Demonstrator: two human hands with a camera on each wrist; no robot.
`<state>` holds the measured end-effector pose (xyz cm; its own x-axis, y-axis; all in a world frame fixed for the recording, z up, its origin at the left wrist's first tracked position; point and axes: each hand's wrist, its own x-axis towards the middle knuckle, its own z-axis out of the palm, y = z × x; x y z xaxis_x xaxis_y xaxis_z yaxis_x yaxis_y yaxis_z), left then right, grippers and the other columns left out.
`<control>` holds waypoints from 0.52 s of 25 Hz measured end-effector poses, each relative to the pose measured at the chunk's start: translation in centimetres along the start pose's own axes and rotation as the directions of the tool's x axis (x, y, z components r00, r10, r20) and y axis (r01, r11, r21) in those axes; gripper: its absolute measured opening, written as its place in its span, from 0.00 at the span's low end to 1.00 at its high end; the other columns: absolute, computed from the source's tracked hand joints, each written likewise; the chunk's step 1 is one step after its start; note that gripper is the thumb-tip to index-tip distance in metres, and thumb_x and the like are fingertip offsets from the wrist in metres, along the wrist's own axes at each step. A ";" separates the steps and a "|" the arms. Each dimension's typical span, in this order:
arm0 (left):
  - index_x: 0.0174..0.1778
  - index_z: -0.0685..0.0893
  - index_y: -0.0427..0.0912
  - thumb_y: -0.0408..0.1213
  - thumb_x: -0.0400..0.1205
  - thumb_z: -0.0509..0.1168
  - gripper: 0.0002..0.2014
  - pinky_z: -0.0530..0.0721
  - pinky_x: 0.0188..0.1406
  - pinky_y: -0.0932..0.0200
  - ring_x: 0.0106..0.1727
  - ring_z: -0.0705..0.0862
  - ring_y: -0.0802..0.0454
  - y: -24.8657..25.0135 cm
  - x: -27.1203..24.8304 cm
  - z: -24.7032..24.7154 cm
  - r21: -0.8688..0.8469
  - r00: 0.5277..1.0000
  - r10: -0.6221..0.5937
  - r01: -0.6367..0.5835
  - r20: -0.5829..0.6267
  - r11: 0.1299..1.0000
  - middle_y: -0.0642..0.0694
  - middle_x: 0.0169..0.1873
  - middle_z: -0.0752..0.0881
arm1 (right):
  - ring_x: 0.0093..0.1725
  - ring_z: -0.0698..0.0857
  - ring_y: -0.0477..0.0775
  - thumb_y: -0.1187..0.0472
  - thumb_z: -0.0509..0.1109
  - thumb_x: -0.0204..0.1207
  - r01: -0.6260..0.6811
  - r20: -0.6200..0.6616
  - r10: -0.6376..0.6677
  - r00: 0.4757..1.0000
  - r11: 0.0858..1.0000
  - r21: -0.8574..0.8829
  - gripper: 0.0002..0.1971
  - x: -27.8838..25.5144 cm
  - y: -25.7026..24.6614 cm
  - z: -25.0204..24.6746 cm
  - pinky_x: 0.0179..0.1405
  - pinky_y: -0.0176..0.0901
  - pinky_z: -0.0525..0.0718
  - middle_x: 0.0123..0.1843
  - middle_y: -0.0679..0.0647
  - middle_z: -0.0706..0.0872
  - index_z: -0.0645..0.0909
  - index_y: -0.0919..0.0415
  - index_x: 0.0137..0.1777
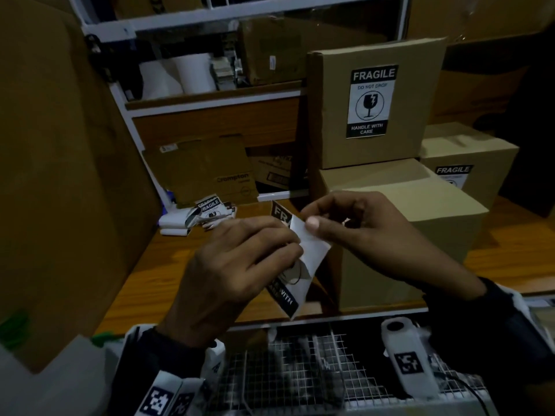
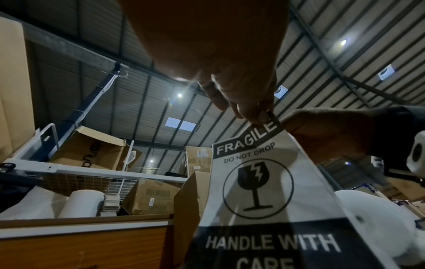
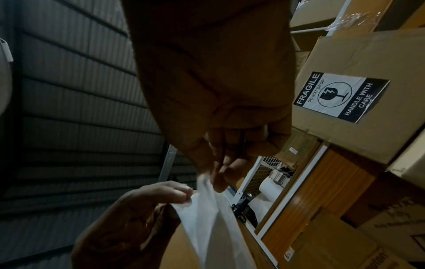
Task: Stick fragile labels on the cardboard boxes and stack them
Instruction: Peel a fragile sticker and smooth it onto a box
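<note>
Both hands hold one black-and-white fragile label (image 1: pixel 297 265) in front of a plain cardboard box (image 1: pixel 402 235) on the wooden table. My left hand (image 1: pixel 246 265) grips the label's body (image 2: pixel 257 189). My right hand (image 1: pixel 336 220) pinches the white backing sheet (image 3: pixel 207 205) at the label's top corner, where it stands partly peeled away from the printed side. Behind, a labelled box (image 1: pixel 375 103) sits stacked on the plain one, its fragile label (image 3: pixel 340 96) facing me. A second labelled box (image 1: pixel 468 163) stands to the right.
A pile of spare fragile labels (image 1: pixel 207 213) lies on the table (image 1: pixel 168 265) at the back left. A tall cardboard sheet (image 1: pixel 60 175) walls the left side. White rolls (image 1: pixel 180 73) and cartons fill the shelf behind. A wire basket (image 1: pixel 300 370) sits below my hands.
</note>
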<state>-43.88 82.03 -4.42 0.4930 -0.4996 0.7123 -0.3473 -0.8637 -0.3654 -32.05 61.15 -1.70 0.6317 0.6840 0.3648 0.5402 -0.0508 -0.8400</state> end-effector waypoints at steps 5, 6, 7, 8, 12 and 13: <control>0.60 0.92 0.36 0.32 0.88 0.70 0.09 0.88 0.54 0.43 0.64 0.88 0.42 0.2 0.3 0.2 0.028 0.998 0.058 -0.058 -0.010 0.998 0.39 0.60 0.91 | 0.50 0.91 0.40 0.60 0.75 0.83 -0.044 0.009 0.045 0.999 0.994 -0.097 0.06 0.0 0.6 0.1 0.54 0.42 0.90 0.48 0.43 0.94 0.93 0.53 0.55; 0.63 0.92 0.36 0.32 0.89 0.69 0.10 0.89 0.55 0.44 0.65 0.88 0.42 0.3 0.3 0.1 0.031 0.998 0.068 -0.067 -0.018 0.997 0.39 0.63 0.91 | 0.52 0.91 0.40 0.60 0.73 0.84 -0.054 0.013 0.055 0.998 0.994 -0.095 0.07 -0.1 0.7 0.1 0.57 0.47 0.90 0.50 0.43 0.94 0.92 0.53 0.56; 0.67 0.90 0.36 0.32 0.89 0.68 0.12 0.89 0.57 0.44 0.68 0.88 0.42 0.3 0.3 -0.1 0.039 0.997 0.072 -0.071 -0.024 0.997 0.39 0.66 0.89 | 0.54 0.92 0.42 0.60 0.72 0.85 -0.054 0.007 0.055 0.998 0.995 -0.087 0.07 -0.2 0.8 0.1 0.59 0.51 0.90 0.51 0.43 0.94 0.92 0.53 0.56; 0.71 0.87 0.37 0.33 0.90 0.67 0.14 0.89 0.60 0.45 0.70 0.87 0.43 0.3 0.3 -0.1 0.046 0.997 0.072 -0.071 -0.032 0.996 0.38 0.70 0.86 | 0.54 0.92 0.43 0.60 0.71 0.86 -0.048 -0.017 0.047 0.999 0.996 -0.077 0.08 -0.3 0.9 0.1 0.60 0.55 0.90 0.51 0.45 0.94 0.92 0.53 0.56; 0.80 0.77 0.38 0.35 0.92 0.64 0.20 0.83 0.54 0.58 0.56 0.89 0.47 1.0 0.0 0.1 -0.035 0.979 -0.157 0.154 -0.129 0.987 0.35 0.58 0.92 | 0.47 0.91 0.49 0.57 0.68 0.86 -0.057 -0.192 0.041 0.981 0.995 -0.079 0.08 -0.9 1.3 0.3 0.52 0.64 0.89 0.45 0.47 0.93 0.89 0.50 0.49; 0.80 0.76 0.38 0.35 0.90 0.67 0.21 0.82 0.50 0.63 0.49 0.88 0.53 1.3 0.1 0.1 -0.109 0.951 -0.267 0.252 -0.154 0.962 0.39 0.54 0.93 | 0.45 0.90 0.49 0.56 0.68 0.85 -0.065 -0.238 0.042 0.970 0.994 -0.088 0.08 -1.1 1.5 0.4 0.50 0.63 0.89 0.44 0.46 0.92 0.88 0.49 0.48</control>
<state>-44.18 80.84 -4.89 0.4392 -0.2344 0.8673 -0.2964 -0.9491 -0.1064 -32.18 60.60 -3.49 0.7679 0.4884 0.4144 0.5452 -0.1588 -0.8231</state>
